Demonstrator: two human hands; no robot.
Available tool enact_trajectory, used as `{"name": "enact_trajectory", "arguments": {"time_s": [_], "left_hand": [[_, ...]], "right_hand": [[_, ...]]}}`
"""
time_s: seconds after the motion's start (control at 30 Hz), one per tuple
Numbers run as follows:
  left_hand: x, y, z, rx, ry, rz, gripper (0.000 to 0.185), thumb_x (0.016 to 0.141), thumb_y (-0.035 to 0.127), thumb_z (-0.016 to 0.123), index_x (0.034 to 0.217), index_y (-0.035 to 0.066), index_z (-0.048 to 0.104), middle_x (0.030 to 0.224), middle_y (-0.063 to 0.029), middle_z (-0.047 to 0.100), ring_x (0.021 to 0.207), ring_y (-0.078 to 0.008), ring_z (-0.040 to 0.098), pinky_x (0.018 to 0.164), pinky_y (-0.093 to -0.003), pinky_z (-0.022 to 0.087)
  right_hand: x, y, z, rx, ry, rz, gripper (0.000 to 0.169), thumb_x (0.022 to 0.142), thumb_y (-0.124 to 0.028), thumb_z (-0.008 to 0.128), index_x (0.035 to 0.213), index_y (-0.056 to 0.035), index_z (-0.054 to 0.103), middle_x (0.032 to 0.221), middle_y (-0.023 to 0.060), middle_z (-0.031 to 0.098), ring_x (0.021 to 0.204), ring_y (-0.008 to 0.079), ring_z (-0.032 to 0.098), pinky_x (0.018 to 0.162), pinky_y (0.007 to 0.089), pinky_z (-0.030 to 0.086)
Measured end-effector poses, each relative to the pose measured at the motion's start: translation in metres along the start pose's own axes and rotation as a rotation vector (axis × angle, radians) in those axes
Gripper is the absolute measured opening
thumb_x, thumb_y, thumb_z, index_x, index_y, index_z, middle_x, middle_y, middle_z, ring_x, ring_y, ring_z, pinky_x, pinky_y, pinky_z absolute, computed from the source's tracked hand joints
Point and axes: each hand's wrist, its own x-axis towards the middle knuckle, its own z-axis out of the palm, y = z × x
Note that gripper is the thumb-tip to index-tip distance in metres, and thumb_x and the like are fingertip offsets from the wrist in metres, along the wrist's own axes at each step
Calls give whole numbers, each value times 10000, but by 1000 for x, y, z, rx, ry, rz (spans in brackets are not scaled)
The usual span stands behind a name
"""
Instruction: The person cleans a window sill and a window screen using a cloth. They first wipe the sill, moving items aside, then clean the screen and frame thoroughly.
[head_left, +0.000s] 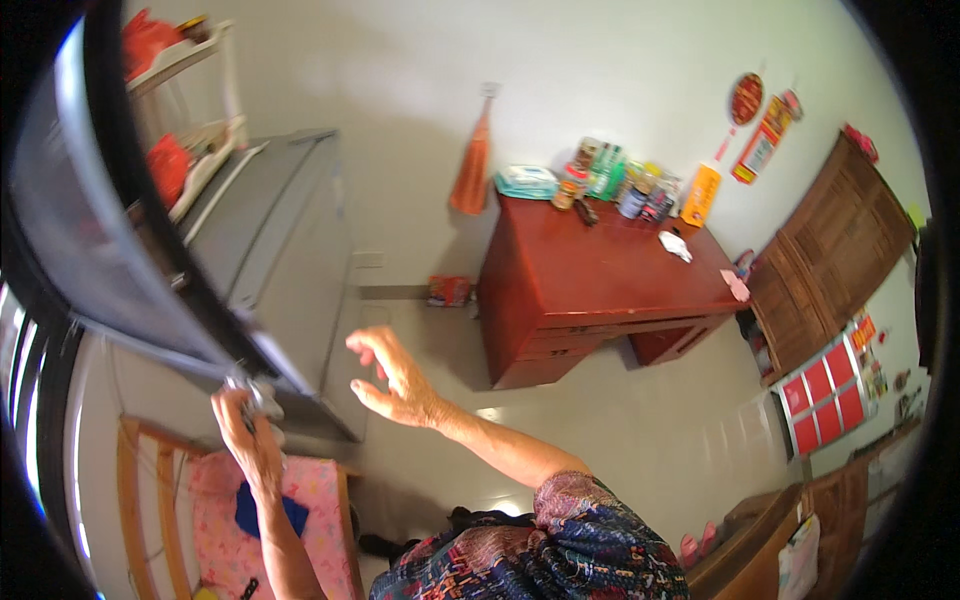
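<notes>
My left hand (246, 435) grips a crumpled grey-white cloth (264, 401) at the lower corner of a dark-framed window sash (196, 296), which stands swung out from the window at left. The fingers partly hide the cloth. Behind the frame, the sash's greyish pane (97, 225) fills the left of the view. My right hand (397, 384) is raised in the air to the right of the sash, fingers apart and curled a little, holding nothing. Below my left hand is a wooden chair or bench (142, 487) with a pink patterned cushion (319, 487) and a dark blue cloth (247, 514).
Beyond the sash stands a large grey cabinet or appliance (300, 225), with a white rack (229, 90) holding red plastic bags (166, 169). A red-brown desk (600, 262) carries jars and packets against the wall. A wooden door or cabinet front (832, 247) rises at right.
</notes>
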Motion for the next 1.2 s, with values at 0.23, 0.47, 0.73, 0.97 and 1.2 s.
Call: {"name": "enact_trajectory", "arguments": {"time_s": [0.23, 0.47, 0.73, 0.97, 1.2], "left_hand": [[-78, 54, 155, -584, -259, -418, 290, 853, -50, 501, 1132, 29, 505, 991, -37, 560, 917, -129, 504, 839, -266, 426], [-70, 104, 288, -1027, -501, -577, 281, 868, 20, 533, 1145, 58, 505, 1002, -34, 570, 912, -122, 527, 846, -280, 438], [-54, 149, 436, -973, -472, -630, 259, 879, 54, 543, 1127, 54, 465, 969, -71, 591, 879, -162, 578, 817, -321, 476], [-75, 197, 597, -686, -469, -372, 204, 871, 8, 532, 1042, 44, 427, 1011, -91, 526, 881, -162, 527, 806, -311, 461], [-118, 175, 688, 162, -655, 80, 439, 632, -58, 534, 1061, 28, 504, 1163, -173, 501, 1096, -362, 464, 955, -476, 342]], "right_hand": [[-93, 56, -90, -61, -89, 254, 431, 832, -196, 659, 1199, -59, 477, 1025, 123, 499, 966, 255, 523, 851, 399, 452], [-112, 110, -154, -20, 119, 240, 611, 887, -164, 601, 1420, -53, 325, 1117, 172, 513, 1054, 354, 491, 929, 424, 395], [-173, 207, -370, -356, 462, 245, 266, 799, -123, 637, 1049, -41, 606, 1018, 155, 578, 1018, 331, 537, 894, 415, 439], [-245, 340, -617, -919, 759, 570, 322, 755, -204, 702, 1042, -81, 623, 1118, 146, 551, 1037, 357, 512, 886, 449, 446], [-235, 424, -805, -1200, 594, 876, 560, 753, -271, 733, 1269, -205, 527, 1426, 137, 352, 1286, 424, 337, 913, 601, 419]]}}
